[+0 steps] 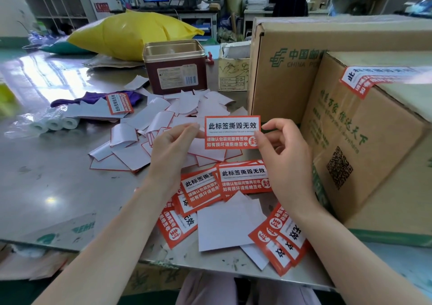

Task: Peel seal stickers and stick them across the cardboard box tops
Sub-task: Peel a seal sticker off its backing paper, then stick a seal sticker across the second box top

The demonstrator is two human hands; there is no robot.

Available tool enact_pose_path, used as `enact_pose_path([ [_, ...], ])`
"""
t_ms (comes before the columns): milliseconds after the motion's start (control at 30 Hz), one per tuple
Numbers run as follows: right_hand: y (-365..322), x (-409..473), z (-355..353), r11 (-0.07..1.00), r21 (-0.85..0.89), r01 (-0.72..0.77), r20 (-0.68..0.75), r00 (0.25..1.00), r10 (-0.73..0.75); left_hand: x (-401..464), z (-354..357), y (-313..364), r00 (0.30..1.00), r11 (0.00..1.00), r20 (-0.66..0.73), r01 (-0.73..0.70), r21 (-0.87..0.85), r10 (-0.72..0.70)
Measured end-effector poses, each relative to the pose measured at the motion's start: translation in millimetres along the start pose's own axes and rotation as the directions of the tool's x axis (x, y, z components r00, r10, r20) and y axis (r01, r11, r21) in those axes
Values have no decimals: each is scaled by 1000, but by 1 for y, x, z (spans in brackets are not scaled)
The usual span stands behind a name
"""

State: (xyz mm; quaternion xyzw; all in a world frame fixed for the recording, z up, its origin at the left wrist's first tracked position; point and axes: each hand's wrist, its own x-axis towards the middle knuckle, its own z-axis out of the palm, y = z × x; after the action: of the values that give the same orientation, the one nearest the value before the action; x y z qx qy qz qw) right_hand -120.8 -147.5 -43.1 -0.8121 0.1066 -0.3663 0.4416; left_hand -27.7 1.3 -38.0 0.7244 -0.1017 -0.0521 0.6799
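**Sticker held up, both hands on it**

I see one seal sticker [232,132] lifted above the counter [58,176], just left of the near cardboard box [364,141]. Right hand [286,155] grip pinched on its right edge; left hand [173,145] grip pinched at its left edge. Loose stickers [243,180] lie below it. White backing scraps [145,141] are heaped left of the box. Box top edge already carries a stuck seal [364,80].

Table [58,164] brushed metal, scuffed, reflective; seal sticker [232,132] glossy paper, red and white; peeled backing sheets [121,138] smooth white paper, slight sheen; cardboard box [364,141] matt brown; tin [175,70] shiny metal; yellow bag [131,33] slick plastic; purple cloth [93,97] soft.
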Motion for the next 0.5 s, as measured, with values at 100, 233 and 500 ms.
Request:
enact_pose_path([
  [100, -2, -1, 0, 999, -46, 24, -8, 1000, -25, -2, 1, 2, 996, 993, -8, -89, 77, 90],
  [233, -8, -6, -2, 996, -75, 42, 12, 999, -41, -3, 1, 3, 986, 968, -37, -154, 197, 164],
  [500, -50, -7, -19, 973, -159, 169, -47, 983, -178, -19, -2, 37, 948, 942, -106, -276, 193, 299],
])
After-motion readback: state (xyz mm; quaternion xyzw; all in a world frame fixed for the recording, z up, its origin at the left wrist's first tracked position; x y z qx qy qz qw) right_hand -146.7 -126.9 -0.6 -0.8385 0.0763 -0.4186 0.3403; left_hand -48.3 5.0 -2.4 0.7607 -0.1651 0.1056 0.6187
